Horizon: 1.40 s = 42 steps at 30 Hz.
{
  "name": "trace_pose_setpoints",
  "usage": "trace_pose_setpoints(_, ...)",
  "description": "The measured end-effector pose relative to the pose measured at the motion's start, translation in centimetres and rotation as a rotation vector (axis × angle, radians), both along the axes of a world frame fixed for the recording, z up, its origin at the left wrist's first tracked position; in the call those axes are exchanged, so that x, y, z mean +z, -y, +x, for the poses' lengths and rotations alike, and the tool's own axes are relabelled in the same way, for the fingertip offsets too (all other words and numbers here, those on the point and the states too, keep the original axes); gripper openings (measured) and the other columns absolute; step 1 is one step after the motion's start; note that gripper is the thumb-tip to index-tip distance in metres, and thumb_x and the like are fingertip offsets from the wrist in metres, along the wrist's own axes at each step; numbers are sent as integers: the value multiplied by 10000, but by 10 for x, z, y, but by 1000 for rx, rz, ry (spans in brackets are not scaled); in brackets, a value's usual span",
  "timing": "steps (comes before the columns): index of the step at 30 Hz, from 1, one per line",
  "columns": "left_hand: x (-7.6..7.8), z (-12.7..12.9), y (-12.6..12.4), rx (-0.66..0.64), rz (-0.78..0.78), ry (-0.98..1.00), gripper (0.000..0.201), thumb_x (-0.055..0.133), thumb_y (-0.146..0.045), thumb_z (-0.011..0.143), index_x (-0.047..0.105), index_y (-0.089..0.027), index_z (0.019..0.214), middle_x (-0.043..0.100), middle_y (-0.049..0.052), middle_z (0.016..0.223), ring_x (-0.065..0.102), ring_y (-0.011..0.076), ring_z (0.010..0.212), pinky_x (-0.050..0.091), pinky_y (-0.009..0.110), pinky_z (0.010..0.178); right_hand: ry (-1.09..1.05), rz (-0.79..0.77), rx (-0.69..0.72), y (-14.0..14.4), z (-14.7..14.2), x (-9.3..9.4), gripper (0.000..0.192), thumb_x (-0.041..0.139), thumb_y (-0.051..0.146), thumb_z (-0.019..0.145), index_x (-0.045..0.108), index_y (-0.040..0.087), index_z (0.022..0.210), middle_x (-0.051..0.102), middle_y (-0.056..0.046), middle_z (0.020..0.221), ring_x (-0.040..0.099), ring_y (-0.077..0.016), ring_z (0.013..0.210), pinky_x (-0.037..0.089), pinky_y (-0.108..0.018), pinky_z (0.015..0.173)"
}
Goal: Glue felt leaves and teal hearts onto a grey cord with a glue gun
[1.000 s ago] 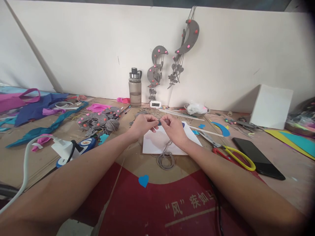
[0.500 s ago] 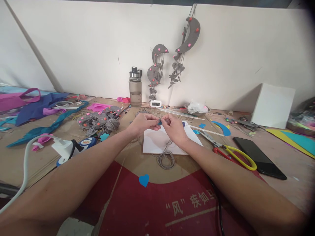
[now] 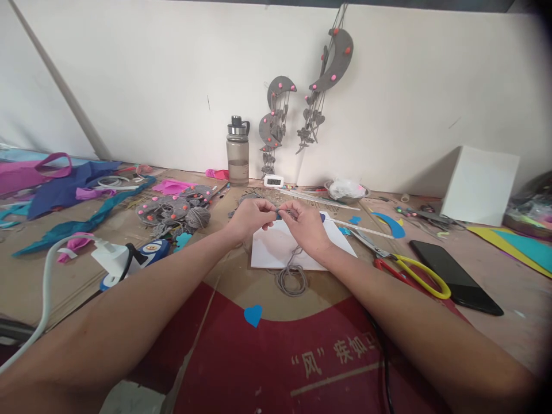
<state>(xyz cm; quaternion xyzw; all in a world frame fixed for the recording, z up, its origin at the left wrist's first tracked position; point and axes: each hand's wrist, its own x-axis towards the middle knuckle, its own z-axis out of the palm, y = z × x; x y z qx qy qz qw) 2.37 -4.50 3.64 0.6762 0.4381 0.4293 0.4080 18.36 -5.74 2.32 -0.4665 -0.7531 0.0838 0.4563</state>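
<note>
My left hand point(image 3: 255, 217) and my right hand point(image 3: 305, 225) meet fingertip to fingertip above a white sheet point(image 3: 269, 253). Both are closed in a pinch on grey yarn; a tiny dark bluish bit shows between the fingertips, too small to make out. From under my right hand the yarn runs down to a loose yarn coil point(image 3: 282, 280) at the sheet's front edge. A blue heart cutout point(image 3: 253, 315) lies nearer to me on the red printed cardboard. Right of the sheet are scissors point(image 3: 422, 277) with one yellow and one red handle.
A black phone point(image 3: 455, 279) lies beyond the scissors. At left are a grey yarn ball point(image 3: 197, 218), felt pieces with pink dots, and a white plug point(image 3: 114, 259) with its cable. A water bottle point(image 3: 238, 155) and small clock point(image 3: 273, 181) stand behind; moon hangings point(image 3: 340, 60) hang on the wall.
My fingertips have drawn closer together, and the bluish bit between them shows less. The view has shifted very slightly; the other things lie as before.
</note>
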Motion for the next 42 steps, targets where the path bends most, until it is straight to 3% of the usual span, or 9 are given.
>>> trace_pose_setpoints(7,7,0,7,59,31,-116,74,620,-168,645,650,-129,700,545,-35,503,467,73,470,340,193,471,177,157,-19,3,2,-1,89,530,224,872,615,197,873,656,-43,871,576,-186,817,404,-302,749)
trace_pose_setpoints(19,-1,-5,-6,-33,-20,-71,88,626,-197,661,663,-128,701,574,-11,529,480,76,455,363,209,476,389,284,33,-4,11,4,210,419,267,952,592,178,874,562,-86,888,532,-196,799,422,-307,703)
trace_pose_setpoints(31,1,-4,-1,-22,-19,-189,146,577,-192,612,671,-143,711,542,-35,526,419,65,456,306,199,453,559,270,-23,-3,13,2,266,417,292,960,654,178,922,608,-77,875,567,-183,791,427,-294,687)
trace_pose_setpoints(39,-4,-5,-4,48,234,-431,136,594,-228,645,684,-142,700,671,21,685,560,125,633,387,219,553,497,147,-20,-3,6,1,94,535,197,858,626,177,866,662,-67,880,587,-183,795,417,-292,715)
trace_pose_setpoints(42,-4,-3,-2,7,202,-403,148,593,-229,688,690,-145,762,678,27,703,571,117,595,420,228,570,422,119,-23,-8,7,-4,86,541,157,794,616,176,831,664,-55,837,583,-176,767,415,-291,715)
